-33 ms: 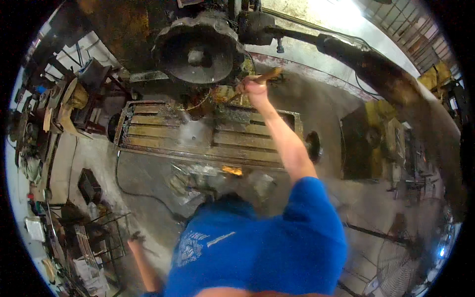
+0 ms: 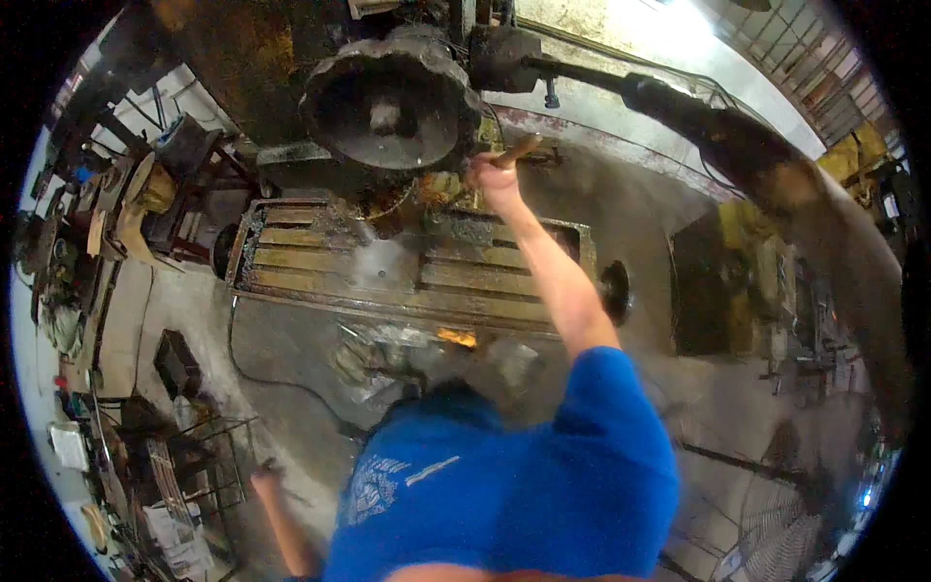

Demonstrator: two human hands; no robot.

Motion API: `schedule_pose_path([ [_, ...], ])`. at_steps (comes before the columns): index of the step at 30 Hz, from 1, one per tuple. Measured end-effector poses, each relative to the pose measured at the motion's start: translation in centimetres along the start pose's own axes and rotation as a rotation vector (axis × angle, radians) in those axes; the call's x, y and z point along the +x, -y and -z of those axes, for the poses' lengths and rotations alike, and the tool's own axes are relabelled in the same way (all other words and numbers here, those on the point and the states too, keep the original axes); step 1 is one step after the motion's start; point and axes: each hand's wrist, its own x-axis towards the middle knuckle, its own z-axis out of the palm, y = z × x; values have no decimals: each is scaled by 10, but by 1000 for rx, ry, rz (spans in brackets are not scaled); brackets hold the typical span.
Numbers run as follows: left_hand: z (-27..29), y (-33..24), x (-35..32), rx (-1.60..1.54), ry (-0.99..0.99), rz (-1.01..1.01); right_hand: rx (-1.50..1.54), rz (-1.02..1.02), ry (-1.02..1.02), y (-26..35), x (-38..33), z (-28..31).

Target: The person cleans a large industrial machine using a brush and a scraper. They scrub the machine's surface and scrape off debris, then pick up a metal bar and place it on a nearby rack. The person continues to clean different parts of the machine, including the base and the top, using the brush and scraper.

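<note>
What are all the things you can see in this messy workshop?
Big machine head: one, dark and rusty, top middle, above the slotted table.
Slotted machine table: one, grey metal with tan strips, centre.
Wooden handle: one, tan, in the right hand.
Hand wheel: one, black, at the right end of the table.
Long arm of the machine: one, dark, reaching to the upper right.
Cable: one, black, on the floor left of centre.
Floor fan: one, dark wire, lower right.
Blue shirt: one, bottom middle.
Right hand: raised, fingers closed on the wooden handle.
Left hand: low at lower left, blurred, grip unclear.
</note>
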Motion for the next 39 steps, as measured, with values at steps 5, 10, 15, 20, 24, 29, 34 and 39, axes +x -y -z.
schedule_pose_path([
  [5,21,24,-18,160,-69,-51,15,24,-105,-42,3,23],
  [10,14,31,-12,15,-38,14,-279,-203,220,-2,4,61],
  [15,-7,-2,-5,-7,54,68,43,-78,86,17,5,0],
  [20,-27,-36,-18,-95,48,-56,-32,-186,153,-29,12,22],
  [24,-27,-35,-28,-55,19,18,-138,-197,72,-5,11,29],
  [29,-22,-13,-24,61,59,60,-684,82,-74,-60,7,34],
  [34,-38,-45,-38,-3,25,14,-115,-108,239,-28,11,26],
  [39,-25,-33,-43,-9,-2,46,-245,-212,63,-57,17,9],
])
